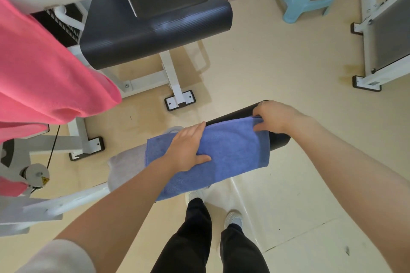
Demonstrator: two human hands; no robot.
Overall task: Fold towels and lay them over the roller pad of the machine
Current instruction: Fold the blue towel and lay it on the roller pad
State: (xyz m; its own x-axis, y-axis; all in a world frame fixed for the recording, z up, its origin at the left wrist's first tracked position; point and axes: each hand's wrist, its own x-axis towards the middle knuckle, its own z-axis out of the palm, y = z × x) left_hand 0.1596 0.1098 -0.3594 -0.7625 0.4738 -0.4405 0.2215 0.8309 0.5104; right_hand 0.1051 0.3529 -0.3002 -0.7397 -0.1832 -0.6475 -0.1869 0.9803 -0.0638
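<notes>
We pinch the blue towel's (230, 150) far edge with our right hand (275, 117) while our flat left hand (188, 150) presses it onto the black roller pad (235, 115), so this towel is nearly laid, with the pink towel (44, 73) seemingly left.

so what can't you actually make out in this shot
- Roller pad, head view: its middle is hidden under the blue towel.
- Grey towel: partly covered by the blue towel.
- Pink cloth: cut off by the left edge.
- Right hand: fingertips curl out of sight over the blue towel's edge.
</notes>
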